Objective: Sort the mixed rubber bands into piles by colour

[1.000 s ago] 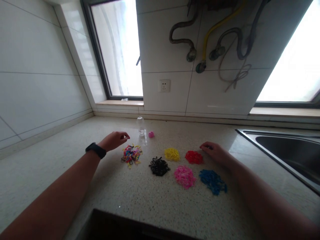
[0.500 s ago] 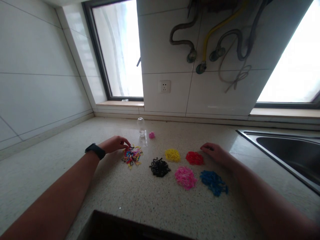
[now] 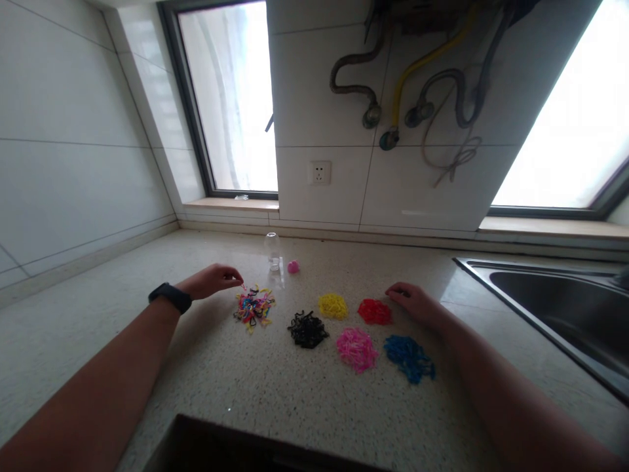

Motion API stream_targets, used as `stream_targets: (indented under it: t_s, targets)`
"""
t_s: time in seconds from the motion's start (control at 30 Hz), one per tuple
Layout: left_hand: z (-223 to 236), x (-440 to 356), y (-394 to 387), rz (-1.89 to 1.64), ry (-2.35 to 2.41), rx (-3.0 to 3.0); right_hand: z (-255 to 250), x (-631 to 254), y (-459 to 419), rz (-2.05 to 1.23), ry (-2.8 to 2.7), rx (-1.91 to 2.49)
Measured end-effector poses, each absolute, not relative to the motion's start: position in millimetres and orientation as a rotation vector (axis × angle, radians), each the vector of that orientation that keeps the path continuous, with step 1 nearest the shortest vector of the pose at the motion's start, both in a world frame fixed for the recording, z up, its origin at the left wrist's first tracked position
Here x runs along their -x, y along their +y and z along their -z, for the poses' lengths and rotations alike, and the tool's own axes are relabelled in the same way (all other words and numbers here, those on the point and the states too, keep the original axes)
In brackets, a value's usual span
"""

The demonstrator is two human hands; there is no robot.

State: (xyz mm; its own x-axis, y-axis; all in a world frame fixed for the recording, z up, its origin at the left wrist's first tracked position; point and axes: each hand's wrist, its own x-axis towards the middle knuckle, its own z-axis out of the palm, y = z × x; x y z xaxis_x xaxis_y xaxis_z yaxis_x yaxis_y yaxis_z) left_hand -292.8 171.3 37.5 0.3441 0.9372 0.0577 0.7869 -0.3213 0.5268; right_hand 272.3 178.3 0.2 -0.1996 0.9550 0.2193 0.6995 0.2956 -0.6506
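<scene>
My left hand [image 3: 223, 278], with a dark watch [image 3: 170, 298] at the wrist, is closed in a pinch on a small pink rubber band [image 3: 244, 286]. The band hangs just above the far left edge of a mixed, many-coloured pile of rubber bands [image 3: 254, 307]. Loosely curved, the fingers of my right hand [image 3: 410, 299] rest by the right side of the red rubber bands [image 3: 375, 311], and nothing shows in them. Separate heaps of yellow [image 3: 333, 305], black [image 3: 308, 329], pink [image 3: 357, 349] and blue rubber bands [image 3: 409, 358] lie between my hands.
Behind the mixed pile stands a small clear bottle [image 3: 272, 252], with a pink cap [image 3: 293, 267] beside it. A steel sink [image 3: 479, 269] is set into the counter [image 3: 275, 387] at right. A dark opening [image 3: 236, 449] lies at the near edge.
My left hand has drawn back left and up from the mixed pile, now with a pink rubber band in its fingertips. My right hand stays by the red heap. The view has shifted slightly.
</scene>
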Motion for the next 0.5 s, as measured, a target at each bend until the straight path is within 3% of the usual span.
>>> stream_targets:
  t_s: [0.5]
  targets:
    - [-86.7, 125.9, 109.2, -0.863, 0.965, -1.878, 7.8, -271.8, 182.6, -0.532, -1.974, 1.477]
